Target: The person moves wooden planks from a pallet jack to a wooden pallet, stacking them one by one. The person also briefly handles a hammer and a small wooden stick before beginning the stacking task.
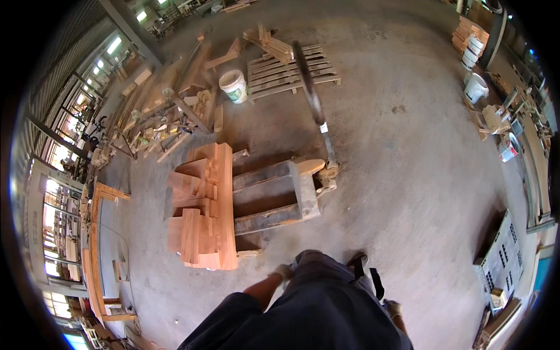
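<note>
My left hand, which looks gloved, hangs beside my left thigh; its fingers are partly hidden. Low at my right side is my right hand, also seemingly gloved and too small to make out its fingers. Neither hand visibly holds or touches anything but the space near my legs. In front of me stands a pallet jack with a long dark handle rising toward the far side. A stack of reddish wooden boards rests at the end of its forks, nearest my left hand.
Beyond lie a wooden pallet with timber pieces and a white bucket. Wood offcuts are heaped at the far left. A wooden frame stands left; a grey perforated panel leans right. More buckets line the right side.
</note>
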Demonstrator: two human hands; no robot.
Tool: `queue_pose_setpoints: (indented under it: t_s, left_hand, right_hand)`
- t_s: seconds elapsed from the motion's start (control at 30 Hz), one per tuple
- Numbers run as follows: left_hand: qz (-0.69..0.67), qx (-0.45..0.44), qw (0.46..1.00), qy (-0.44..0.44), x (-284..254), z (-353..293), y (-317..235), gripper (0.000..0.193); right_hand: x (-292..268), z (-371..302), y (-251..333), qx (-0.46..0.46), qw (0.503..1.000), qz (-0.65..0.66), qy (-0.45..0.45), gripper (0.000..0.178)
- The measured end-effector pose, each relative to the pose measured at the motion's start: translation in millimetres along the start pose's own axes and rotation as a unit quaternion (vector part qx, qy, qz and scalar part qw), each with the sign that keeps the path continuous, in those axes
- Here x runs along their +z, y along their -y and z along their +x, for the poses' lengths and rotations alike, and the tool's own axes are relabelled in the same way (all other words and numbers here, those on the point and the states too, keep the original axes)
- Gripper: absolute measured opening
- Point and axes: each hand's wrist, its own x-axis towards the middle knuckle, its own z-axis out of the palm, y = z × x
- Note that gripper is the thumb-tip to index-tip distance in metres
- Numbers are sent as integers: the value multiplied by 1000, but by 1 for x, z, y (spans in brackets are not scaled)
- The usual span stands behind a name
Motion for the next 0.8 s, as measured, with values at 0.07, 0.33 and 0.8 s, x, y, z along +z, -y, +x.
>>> queue_pose_setpoints:
  t_s: [0.07,0.33,0.8]
  left_hand:
    - [-26,41,999,-2,-11,13,-51,36]
    - [-110,-11,994,-8,-97,31,-138,38]
    - [-183,-15,983,-18,-254,245,-194,37]
  right_hand:
    - [-59,43,30,57,996,64,-33,23]
    - [-112,101,250,-54,996,67,-22,18]
    - [-147,249,353,-460,670,-582,32,23]
